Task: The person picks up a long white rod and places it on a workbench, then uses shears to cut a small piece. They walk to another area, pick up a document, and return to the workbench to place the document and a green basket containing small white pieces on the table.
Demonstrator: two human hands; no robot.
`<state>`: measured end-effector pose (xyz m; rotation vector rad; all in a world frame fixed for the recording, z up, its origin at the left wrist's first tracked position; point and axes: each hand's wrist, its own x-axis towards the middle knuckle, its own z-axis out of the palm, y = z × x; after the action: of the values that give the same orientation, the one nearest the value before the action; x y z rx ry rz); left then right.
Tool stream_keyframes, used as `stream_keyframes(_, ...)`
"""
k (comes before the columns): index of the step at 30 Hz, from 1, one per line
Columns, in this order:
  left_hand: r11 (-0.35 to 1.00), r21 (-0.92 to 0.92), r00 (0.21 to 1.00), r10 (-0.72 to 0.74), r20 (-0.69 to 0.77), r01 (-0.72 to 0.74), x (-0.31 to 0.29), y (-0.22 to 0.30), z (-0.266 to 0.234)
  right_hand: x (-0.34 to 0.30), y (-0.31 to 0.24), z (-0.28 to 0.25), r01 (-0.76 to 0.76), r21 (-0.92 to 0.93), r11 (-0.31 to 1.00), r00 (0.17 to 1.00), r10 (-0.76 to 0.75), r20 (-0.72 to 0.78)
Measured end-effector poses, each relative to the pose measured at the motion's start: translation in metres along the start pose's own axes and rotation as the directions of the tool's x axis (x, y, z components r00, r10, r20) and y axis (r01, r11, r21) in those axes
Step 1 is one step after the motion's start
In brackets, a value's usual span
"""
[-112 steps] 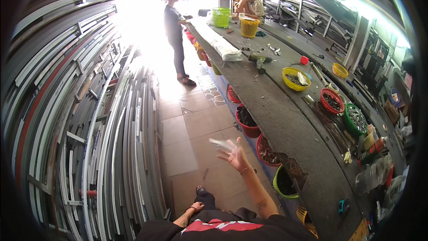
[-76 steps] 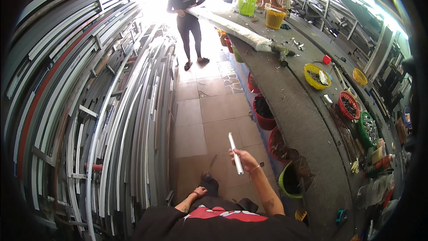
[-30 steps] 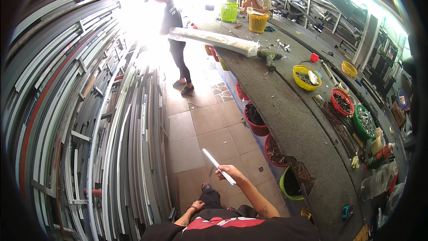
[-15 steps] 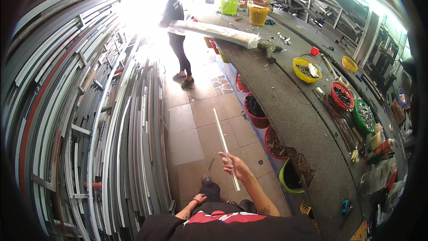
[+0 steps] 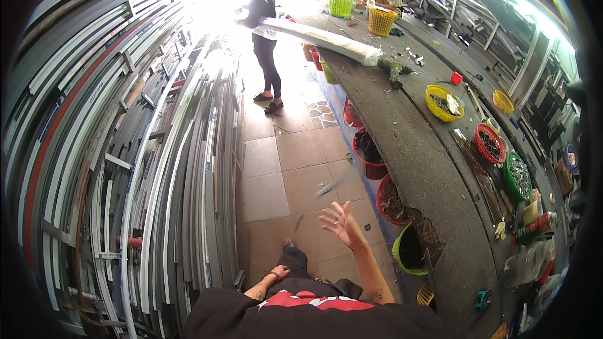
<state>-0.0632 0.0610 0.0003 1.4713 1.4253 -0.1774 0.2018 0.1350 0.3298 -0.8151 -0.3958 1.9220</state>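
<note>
My right hand (image 5: 343,229) is raised above the tiled floor (image 5: 264,182), the palm side in view, with the fingers spread apart and nothing gripped by them. The thin strip (image 5: 330,188) is in the air, just beyond the fingertips and, as it appears to me, not touching them; it is so blurred that I cannot tell its exact shape. I judge that the step in hand is a toss, with the strip in free flight. To keep hold of it, I think the next move calls for the palm under the strip and the fingers closing in good time; a late closing could let it fall. My left hand (image 5: 281,271) rests on the dark trousers (image 5: 295,257); I see nothing in it, but I cannot tell how far its fingers are closed. To my right, the bench (image 5: 418,176) carries a yellow bowl (image 5: 443,115). Farther ahead, a standing co-worker (image 5: 262,19) is beside a long wrapped bundle (image 5: 320,41), whose near end is just beside a green power drill (image 5: 394,72).
</note>
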Motion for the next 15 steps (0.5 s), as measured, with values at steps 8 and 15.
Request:
stream_keyframes(8,0.999,-0.040,1.000,-0.004,-0.002,0.004,0.006,-0.002,-0.002,0.022,0.049,-0.047,-0.103,-0.164,0.981,0.991,0.087,-0.098)
stream_keyframes(15,1.000,-0.029,0.999,0.005,-0.047,-0.006,0.012,-0.007,-0.005,0.016,0.021,-0.025,-0.049,-0.442,0.896,0.996,0.075,0.042)
